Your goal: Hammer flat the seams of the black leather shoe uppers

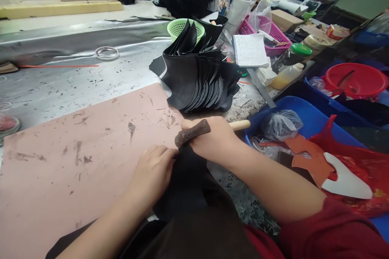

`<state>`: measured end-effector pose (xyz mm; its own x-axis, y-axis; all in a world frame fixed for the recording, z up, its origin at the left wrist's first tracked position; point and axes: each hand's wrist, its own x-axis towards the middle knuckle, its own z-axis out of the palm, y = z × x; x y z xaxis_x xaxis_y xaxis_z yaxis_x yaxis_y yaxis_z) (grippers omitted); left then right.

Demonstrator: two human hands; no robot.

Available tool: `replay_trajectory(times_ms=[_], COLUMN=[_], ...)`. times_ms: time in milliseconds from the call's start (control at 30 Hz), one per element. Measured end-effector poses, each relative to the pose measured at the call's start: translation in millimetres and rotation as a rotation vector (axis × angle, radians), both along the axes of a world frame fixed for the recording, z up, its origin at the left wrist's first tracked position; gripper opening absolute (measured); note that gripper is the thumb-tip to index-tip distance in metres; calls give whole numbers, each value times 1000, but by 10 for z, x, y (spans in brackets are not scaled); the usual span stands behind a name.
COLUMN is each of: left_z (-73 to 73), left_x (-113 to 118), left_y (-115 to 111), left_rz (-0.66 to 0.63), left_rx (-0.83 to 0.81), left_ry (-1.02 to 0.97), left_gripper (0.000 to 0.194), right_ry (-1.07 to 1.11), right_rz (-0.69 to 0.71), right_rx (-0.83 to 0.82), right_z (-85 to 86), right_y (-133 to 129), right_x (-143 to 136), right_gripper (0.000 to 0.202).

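My right hand (214, 137) is wrapped round a hammer (194, 131) with a dark, worn head and a pale wooden handle. The hammer head is just above and to the right of my left hand (156, 166). The fingers of that left hand are curled together at the edge of a black leather piece (188, 178), which hangs over the table's front edge; their tips are partly hidden. Under my left hand lies a pink work board (100, 137) with dark smears. Beyond both hands stands a stack of black cut leather pieces (194, 81).
A light green basket (176, 28) stands behind the stack. To the right are a spiral notebook (249, 50), a pink basket (276, 50) and a jar with a green lid (299, 49). A blue bin (261, 119) with scraps stands beside my right arm. A tape roll (107, 53) lies farther back.
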<state>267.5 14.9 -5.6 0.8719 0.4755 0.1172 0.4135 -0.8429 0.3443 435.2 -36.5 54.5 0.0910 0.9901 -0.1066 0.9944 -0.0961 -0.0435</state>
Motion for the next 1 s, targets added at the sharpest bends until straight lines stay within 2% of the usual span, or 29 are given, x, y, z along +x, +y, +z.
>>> replay_trajectory(times_ms=[100, 267, 367, 533, 633, 767, 900, 1000], left_z=[-16, -24, -24, 3, 26, 39, 44, 57], left_x=[-28, -78, -106, -155, -183, -228, -287, -335], left_y=[35, 66, 75, 75, 73, 80, 84, 77], left_rz=[-7, -27, -42, -54, -55, -69, -75, -94], left_rx=[-39, -71, -76, -71, -57, -75, -83, -89], left_ry=[-19, -19, -25, 15, 18, 46, 21, 27], left_gripper=[16, 16, 17, 17, 19, 19, 21, 24], right_ry=[-9, 3, 31, 39, 59, 58, 91, 108], right_rz=[-7, -9, 13, -16, 22, 13, 27, 21], right_rx=[-47, -11, -79, -29, -48, 19, -53, -25], right_z=[-51, -86, -73, -45, -54, -39, 1, 20], right_y=[-6, -33, -48, -63, -74, -104, -129, -146], right_x=[36, 12, -30, -91, -127, -179, -242, -280], right_gripper=[18, 22, 22, 21, 18, 19, 18, 19])
